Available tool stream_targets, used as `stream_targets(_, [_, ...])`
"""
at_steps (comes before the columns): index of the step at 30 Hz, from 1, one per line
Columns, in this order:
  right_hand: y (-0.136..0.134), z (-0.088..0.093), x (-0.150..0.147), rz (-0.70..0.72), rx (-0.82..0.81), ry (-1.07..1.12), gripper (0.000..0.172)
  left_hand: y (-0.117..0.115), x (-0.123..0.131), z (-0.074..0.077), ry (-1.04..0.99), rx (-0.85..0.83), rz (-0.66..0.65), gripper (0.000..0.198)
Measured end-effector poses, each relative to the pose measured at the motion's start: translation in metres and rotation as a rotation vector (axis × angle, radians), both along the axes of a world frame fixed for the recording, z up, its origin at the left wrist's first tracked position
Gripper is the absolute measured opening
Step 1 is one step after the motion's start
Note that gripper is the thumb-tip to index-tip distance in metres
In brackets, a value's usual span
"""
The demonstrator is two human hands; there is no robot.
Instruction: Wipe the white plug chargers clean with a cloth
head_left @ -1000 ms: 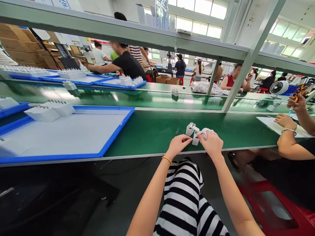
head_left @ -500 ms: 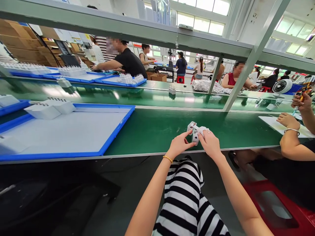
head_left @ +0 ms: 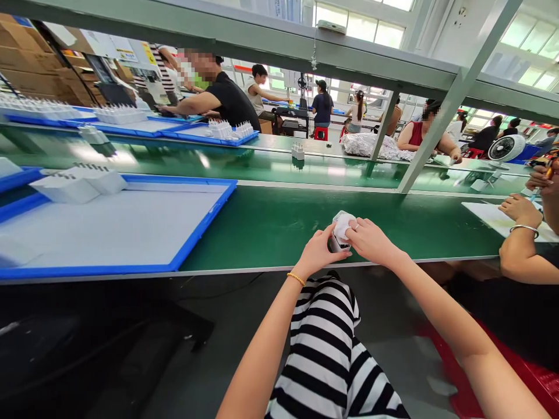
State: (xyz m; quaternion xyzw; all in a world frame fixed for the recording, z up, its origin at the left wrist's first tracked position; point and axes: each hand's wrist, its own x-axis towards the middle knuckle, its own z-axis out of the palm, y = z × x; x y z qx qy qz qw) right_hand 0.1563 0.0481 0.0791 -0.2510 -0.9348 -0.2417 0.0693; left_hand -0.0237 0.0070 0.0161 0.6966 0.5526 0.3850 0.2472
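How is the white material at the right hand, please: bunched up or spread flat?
Bunched up: the white material shows as a compact, rounded lump at the right hand.

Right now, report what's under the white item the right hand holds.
A white casing shows partly, in the left hand; whatever the white item covers can't be seen.

I have the left hand [head_left: 319, 251] curled into a grip, thumb [head_left: 340, 255] nearer than the fingers [head_left: 325, 233]; the right hand [head_left: 371, 240] angles in from the right, its fingertips' closure hard to judge.
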Motion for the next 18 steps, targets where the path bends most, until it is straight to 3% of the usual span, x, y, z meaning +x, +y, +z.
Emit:
stream_targets(6, [0.001, -0.001, -0.003, 0.015, 0.027, -0.057, 0.018, 0.000, -0.001, -0.003, 0.024, 0.039, -0.002, 0.078])
stream_targets(10, [-0.002, 0.002, -0.004, 0.013, 0.020, -0.085, 0.016, 0.002, 0.000, -0.007, 0.058, 0.096, -0.005, 0.061])
stream_targets(18, [-0.003, 0.006, -0.002, 0.046, -0.016, -0.118, 0.018, -0.001, 0.005, -0.012, 0.205, 0.421, 0.058, 0.043])
